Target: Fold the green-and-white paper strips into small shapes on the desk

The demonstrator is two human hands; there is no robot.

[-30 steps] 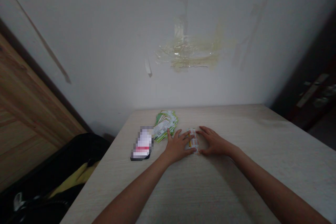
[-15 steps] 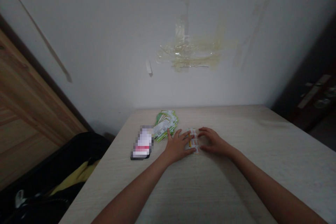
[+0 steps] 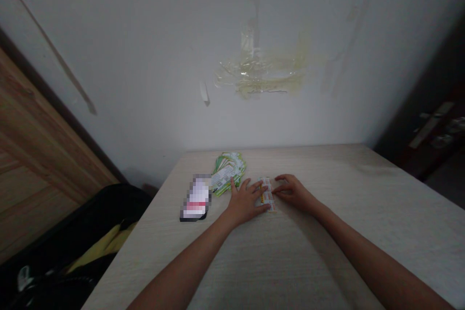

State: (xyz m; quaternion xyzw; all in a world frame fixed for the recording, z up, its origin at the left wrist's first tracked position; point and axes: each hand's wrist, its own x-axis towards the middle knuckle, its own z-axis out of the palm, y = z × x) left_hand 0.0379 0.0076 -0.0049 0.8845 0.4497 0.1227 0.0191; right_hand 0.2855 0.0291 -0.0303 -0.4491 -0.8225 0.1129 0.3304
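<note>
A small printed paper (image 3: 268, 197), white with orange and yellow print, lies on the light wood-grain table. My left hand (image 3: 245, 204) rests over its left part with the fingers spread, covering some of the print. At the paper's right edge, my right hand (image 3: 293, 194) has its thumb and index finger together in a pinch on that edge, while another finger stays raised behind. Just beyond my left hand is a fanned, untidy pile of green and white printed cards (image 3: 229, 173).
Left of the cards lies a phone (image 3: 196, 201) with its screen pixelated. A wall (image 3: 145, 82) with old tape (image 3: 259, 75) rises behind the table (image 3: 247, 266). A dark bag (image 3: 123, 203) with yellow cloth sits beyond the left edge, near a wooden panel (image 3: 43, 131).
My right thumb has closed up toward the index finger at the paper's right edge. My left hand stays spread in place. The view has shifted very slightly.
</note>
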